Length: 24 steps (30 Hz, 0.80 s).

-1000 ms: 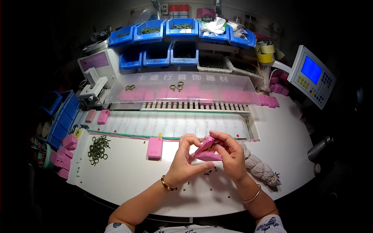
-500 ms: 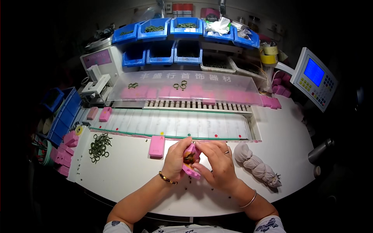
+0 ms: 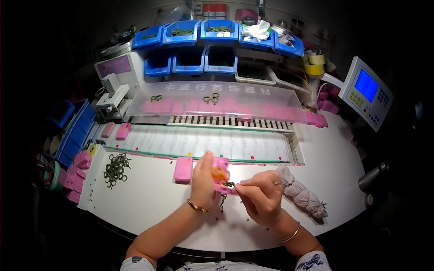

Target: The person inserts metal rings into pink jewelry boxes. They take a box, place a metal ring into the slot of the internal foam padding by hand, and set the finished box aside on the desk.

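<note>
My left hand grips a pink rubber mould with orange patches on its inner face, its fingers partly hidden behind it. My right hand is closed in a pinch just right of the mould. Between its fingertips is a dark green wax ring piece, close against the mould's lower part. A thin dark green strand shows below the mould; whether it hangs or lies on the table I cannot tell. Left of my left hand, a pink mould block lies on the white table.
A pile of green wax rings lies at the left. A twisted grey cloth rests on the right. Behind my hands runs a glass-topped strip beneath a clear cover. Blue bins stand behind, and a control panel at right.
My right hand has drawn off the mould to the right, now pinching a green wax ring piece. The mould in my left hand has turned, and its orange inner face shows differently.
</note>
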Available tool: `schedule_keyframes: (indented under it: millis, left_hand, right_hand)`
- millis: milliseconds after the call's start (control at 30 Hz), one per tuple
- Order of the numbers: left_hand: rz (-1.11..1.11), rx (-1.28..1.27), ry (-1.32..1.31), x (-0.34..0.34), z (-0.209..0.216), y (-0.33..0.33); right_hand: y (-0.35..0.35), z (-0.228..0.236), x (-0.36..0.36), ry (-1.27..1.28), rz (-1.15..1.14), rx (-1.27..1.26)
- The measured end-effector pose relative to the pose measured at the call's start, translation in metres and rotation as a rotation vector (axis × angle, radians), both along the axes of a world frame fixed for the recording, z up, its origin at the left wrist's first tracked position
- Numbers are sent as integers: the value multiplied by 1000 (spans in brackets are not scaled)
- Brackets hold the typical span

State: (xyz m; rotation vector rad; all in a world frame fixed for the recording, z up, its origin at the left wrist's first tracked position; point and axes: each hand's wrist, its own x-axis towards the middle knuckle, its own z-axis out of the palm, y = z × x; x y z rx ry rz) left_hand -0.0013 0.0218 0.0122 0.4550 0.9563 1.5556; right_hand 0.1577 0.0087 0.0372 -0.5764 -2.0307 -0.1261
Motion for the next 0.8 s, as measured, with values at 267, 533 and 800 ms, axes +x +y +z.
schedule_keyframes:
  millis: [267, 533, 800]
  left_hand:
    - [-528, 19, 184, -18, 9, -8]
    - [-529, 144, 247, -16, -2, -13]
    - [-425, 418, 780, -21, -14, -11]
  right_hand:
    - [16, -1, 12, 146, -127, -191]
    - [14, -10, 9, -142, -105, 5]
    - [24, -16, 10, -102, 79, -388]
